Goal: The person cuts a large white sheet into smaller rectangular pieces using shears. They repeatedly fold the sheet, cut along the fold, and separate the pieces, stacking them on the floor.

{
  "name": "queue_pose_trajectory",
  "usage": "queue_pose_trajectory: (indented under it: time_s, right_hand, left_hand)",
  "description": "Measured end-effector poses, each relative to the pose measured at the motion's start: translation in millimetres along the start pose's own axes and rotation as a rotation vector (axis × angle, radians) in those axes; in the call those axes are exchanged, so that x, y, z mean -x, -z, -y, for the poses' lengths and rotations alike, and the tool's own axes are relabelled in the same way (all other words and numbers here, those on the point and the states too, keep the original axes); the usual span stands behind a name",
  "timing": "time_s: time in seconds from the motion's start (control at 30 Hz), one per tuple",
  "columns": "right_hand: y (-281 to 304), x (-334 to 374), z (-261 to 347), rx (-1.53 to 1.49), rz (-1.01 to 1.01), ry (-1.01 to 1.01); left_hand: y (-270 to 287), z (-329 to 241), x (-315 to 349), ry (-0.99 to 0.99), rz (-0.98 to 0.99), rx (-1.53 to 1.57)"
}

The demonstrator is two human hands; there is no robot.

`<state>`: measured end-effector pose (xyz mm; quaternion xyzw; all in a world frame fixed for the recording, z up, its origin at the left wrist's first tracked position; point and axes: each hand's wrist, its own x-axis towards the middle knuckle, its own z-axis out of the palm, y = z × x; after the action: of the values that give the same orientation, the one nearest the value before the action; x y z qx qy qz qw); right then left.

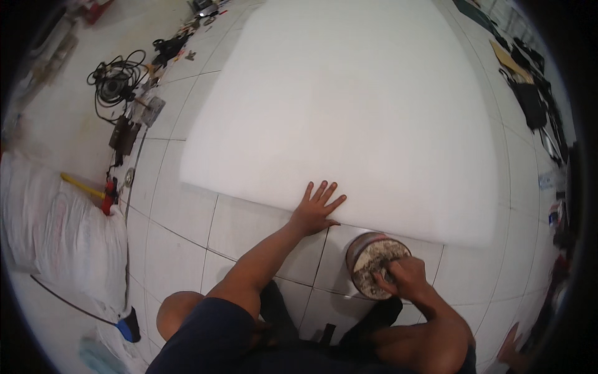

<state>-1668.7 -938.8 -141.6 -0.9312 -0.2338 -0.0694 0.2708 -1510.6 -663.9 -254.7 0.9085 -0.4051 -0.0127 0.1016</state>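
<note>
A large white foam sheet (349,124) lies on the tiled floor in front of me. My left hand (314,212) rests on its near edge, fingers spread and holding nothing. To the right of that hand stands a round can (374,271), its top crusted with pale, dried residue and its side reddish brown. My right hand (406,277) is closed at the middle of the can's top, by a dark spot. What its fingers grip there is hidden.
Along the left wall lie a coiled black cable (115,84), a dark box (123,136) and a yellow-handled tool (84,184). A white sack (68,237) sits nearer me on the left. Dark bags (529,103) line the right side.
</note>
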Motion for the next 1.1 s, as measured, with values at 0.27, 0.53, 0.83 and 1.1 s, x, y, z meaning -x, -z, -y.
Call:
queue_pose_trajectory:
  time_s: [0.27,0.53,0.83,1.1]
  right_hand:
    - [30.1,-34.2,24.8,-0.217,-0.220,-0.315]
    - [16.8,-84.3,-36.7,0.146,-0.277,-0.066]
    - [45.1,-126.7,-43.9,0.061,0.148,-0.551]
    - [222.4,-70.4,115.6,-0.251,0.290,-0.988]
  left_hand:
    - [-16.1,17.2,21.0,0.070,0.099,0.035]
    - [-13.5,6.3,20.1,0.072,0.281,-0.062]
    - [73.7,-13.9,-8.6,0.082,0.662,-0.059]
    - [267.8,-92.4,71.6,0.519,0.707,0.586]
